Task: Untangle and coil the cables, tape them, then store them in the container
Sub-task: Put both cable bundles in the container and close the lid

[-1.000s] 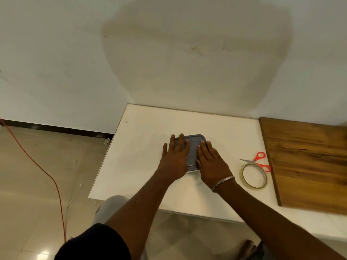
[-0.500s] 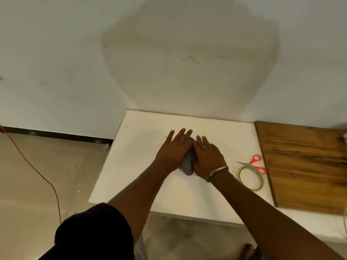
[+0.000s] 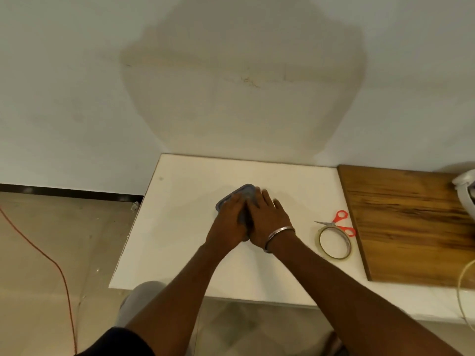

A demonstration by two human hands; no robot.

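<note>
A small grey lidded container [image 3: 243, 193] lies on the white table [image 3: 180, 227], turned at an angle. Both hands press flat on its lid: my left hand [image 3: 227, 222] covers its near left part, and my right hand [image 3: 268, 218], with a metal bangle at the wrist, covers its right side. Only the far left corner of the lid shows. No cables are visible on the table; whatever the container holds is hidden. A roll of clear tape [image 3: 333, 242] lies to the right of my right hand.
Orange-handled scissors [image 3: 339, 223] lie just behind the tape roll. A wooden board [image 3: 411, 222] covers the table's right part, with a white object [image 3: 466, 186] at its far right edge. An orange cord [image 3: 51, 260] runs across the floor at the left.
The camera and my hands shifted. The container has turned at an angle, and my hands have drawn closer together on its lid, my right hand now overlapping my left.
</note>
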